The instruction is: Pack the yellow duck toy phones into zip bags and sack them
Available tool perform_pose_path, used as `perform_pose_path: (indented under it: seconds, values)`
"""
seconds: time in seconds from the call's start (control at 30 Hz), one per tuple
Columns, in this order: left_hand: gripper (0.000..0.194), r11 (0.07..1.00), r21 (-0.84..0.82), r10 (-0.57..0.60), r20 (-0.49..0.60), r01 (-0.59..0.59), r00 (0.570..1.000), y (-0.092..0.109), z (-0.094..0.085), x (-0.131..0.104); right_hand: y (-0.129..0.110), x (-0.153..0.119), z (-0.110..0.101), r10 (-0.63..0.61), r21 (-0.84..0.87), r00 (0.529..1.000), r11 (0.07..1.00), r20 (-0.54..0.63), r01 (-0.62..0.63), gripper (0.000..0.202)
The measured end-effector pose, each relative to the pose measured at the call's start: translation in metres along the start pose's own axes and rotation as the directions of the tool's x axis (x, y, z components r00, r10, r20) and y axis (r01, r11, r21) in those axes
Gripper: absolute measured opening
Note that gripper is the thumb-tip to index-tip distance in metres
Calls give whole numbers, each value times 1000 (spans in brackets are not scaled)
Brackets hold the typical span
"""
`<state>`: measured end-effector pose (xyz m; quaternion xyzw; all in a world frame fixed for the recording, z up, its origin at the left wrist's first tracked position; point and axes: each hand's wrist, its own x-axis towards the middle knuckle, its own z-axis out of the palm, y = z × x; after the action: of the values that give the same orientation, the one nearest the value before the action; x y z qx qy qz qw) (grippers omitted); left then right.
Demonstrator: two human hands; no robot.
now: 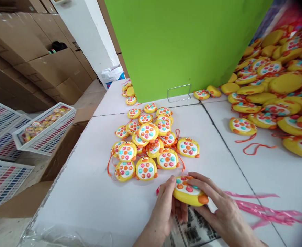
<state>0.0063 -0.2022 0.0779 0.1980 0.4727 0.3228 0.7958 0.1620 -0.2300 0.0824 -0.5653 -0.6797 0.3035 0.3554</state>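
Observation:
Between my two hands is a yellow duck-shaped button toy point(189, 193) with a white face of coloured round buttons and orange feet. My left hand point(166, 202) grips its left side, thumb on the edge. On the toy's right side, my right hand point(215, 199) has fingers over the top and the thumb underneath. Just beyond lies a pile of the same duck toys point(148, 132), some with orange cords. Partly hidden below my hands is a dark printed sheet point(197, 226). Pink plastic strips point(266, 209) lie right of my right hand.
A large heap of duck toys point(282, 85) fills the right side. A green panel point(187, 44) stands at the back with a wire bracket point(179, 93) before it. Left of the table are an open cardboard box point(24, 199) and white baskets point(45, 116), one holding wrapped toys.

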Motion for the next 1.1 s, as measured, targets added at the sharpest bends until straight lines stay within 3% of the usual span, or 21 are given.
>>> perform_pose_path:
  seconds: [0.13,0.2,0.3,0.37,0.43,0.47,0.53,0.63,0.73,0.8,0.93,1.03,1.1]
  values:
    - [54,986,87,140,53,-144,989,4,-3,-9,5,-2,1,119,46,993,992,-24,-118,38]
    - [53,975,148,154,73,-163,985,7,-4,-13,8,-5,3,185,79,982,980,-26,-183,40]
    - [49,910,332,258,16,-249,966,8,-6,-18,9,-9,5,209,105,977,973,-42,-204,39]
    - [47,774,503,456,-22,-384,890,7,-9,-22,7,-11,6,200,117,978,974,-53,-193,35]
    - [44,576,632,618,78,-518,783,6,-11,-25,6,-13,7,215,179,976,963,-46,-204,33]
    - [41,491,657,646,166,-572,745,6,-11,-26,4,-14,8,231,236,972,947,-35,-216,33]
    - [35,402,658,633,304,-637,712,7,-10,-28,2,-16,11,256,376,967,896,1,-237,36]
    - [33,401,666,609,319,-630,726,7,-6,-28,-1,-16,14,217,443,975,879,-39,-177,34]
    - [33,402,678,606,306,-615,734,6,-5,-28,-4,-15,15,75,295,985,955,-156,-26,24]
    - [31,406,685,604,296,-605,740,4,-5,-30,-7,-15,14,12,187,989,982,-150,17,24]
    - [25,429,698,584,269,-573,766,1,-1,-36,-13,-18,10,-7,81,998,997,-65,12,26]
    - [25,442,703,574,257,-558,778,5,7,-38,-17,-15,8,5,105,999,994,-50,0,23]
    - [29,431,703,575,269,-566,773,9,10,-38,-15,-9,2,83,156,995,985,-48,-74,20]
